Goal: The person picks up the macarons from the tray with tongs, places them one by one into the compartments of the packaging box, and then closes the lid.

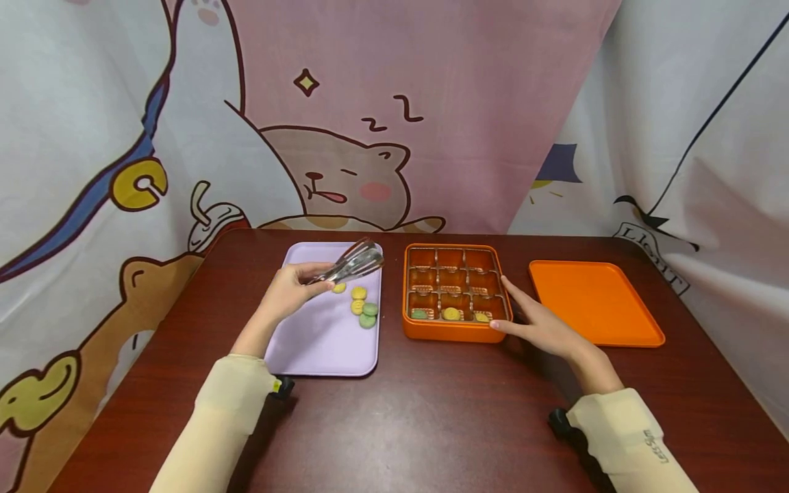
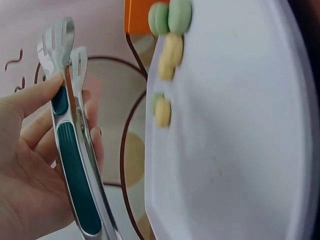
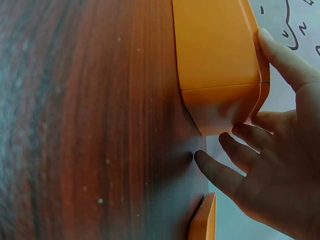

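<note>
My left hand (image 1: 291,290) holds metal serving tongs (image 2: 75,170) with green grip inserts, their slotted ends apart and nothing between them. Below lies a lilac tray (image 1: 320,352) with several small macaron-like cookies (image 1: 359,293), yellow and green, near its right side. To its right stands an orange box (image 1: 453,332) with a clear divided insert. Its front row holds a green cookie (image 1: 419,314) and two yellow ones (image 1: 451,313). My right hand (image 1: 548,330) touches the box's front right corner, thumb at the front rim and fingers fairly straight along the side.
An orange lid-like tray (image 1: 594,305) lies flat on the right of the dark wooden table (image 1: 431,424). Behind the table hangs a cloth (image 1: 481,103) printed with cartoon animals.
</note>
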Available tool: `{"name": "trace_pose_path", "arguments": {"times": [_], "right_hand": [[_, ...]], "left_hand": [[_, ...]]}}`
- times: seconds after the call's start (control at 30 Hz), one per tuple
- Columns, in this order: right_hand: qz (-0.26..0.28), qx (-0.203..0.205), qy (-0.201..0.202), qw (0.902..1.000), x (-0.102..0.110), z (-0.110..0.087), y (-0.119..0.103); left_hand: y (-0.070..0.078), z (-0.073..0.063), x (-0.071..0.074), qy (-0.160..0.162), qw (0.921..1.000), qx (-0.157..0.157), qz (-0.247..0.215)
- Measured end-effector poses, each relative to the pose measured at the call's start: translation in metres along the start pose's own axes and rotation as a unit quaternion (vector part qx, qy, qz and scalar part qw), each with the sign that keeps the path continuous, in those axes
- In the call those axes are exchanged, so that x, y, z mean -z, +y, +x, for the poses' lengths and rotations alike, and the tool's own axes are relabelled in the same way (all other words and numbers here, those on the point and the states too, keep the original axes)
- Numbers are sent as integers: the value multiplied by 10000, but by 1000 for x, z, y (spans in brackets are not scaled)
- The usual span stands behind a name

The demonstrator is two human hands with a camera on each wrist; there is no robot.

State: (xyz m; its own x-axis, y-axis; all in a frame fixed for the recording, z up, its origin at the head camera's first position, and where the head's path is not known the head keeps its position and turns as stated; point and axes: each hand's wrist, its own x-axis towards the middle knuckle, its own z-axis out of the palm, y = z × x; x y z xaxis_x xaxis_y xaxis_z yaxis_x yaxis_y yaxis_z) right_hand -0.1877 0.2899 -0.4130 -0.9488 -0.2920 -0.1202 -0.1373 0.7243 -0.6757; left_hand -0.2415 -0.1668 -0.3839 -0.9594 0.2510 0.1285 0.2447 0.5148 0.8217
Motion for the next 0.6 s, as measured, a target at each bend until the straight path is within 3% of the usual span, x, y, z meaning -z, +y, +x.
{"name": "trace_pose_path", "arguments": {"times": [0.23,0.6], "right_hand": [[-12,-6,16,10000,0,1,0],[-22,6,14,10000,0,0,0]], "left_hand": [[-21,-8,19,382,9972,478,439],[-40,-18,27,453,9917,958,726]]}}
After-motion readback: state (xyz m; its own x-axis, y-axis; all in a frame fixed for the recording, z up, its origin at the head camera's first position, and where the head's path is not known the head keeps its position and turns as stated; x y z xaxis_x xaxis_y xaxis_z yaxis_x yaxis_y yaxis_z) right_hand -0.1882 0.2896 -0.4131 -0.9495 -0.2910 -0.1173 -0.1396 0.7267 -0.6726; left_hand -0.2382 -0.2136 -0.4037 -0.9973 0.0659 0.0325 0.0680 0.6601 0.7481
